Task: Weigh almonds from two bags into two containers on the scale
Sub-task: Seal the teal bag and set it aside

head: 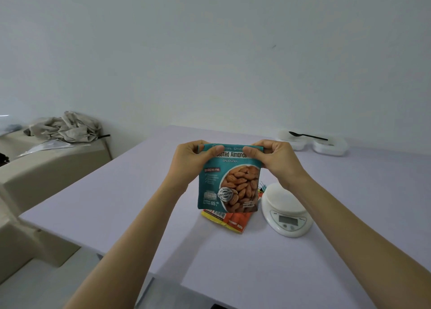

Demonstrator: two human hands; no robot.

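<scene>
Teal almond bag [229, 185] is held upright above the tabletop [116, 204], near the scale [285, 206]. Left hand [193, 159] and right hand [272, 157] each have a pinching grip on its top edge. Best to pull apart evenly with the bag upright, to avoid a spill. Containers [328, 146] at the back, not yet on the scale.

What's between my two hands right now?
The top edge of the teal almond bag, which the left hand and right hand both pinch; the head view shows it.

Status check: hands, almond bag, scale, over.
Left hand, right hand pinch teal almond bag at top edge, held upright. Containers not yet on scale, spoon across them. Nothing in the way.
</scene>
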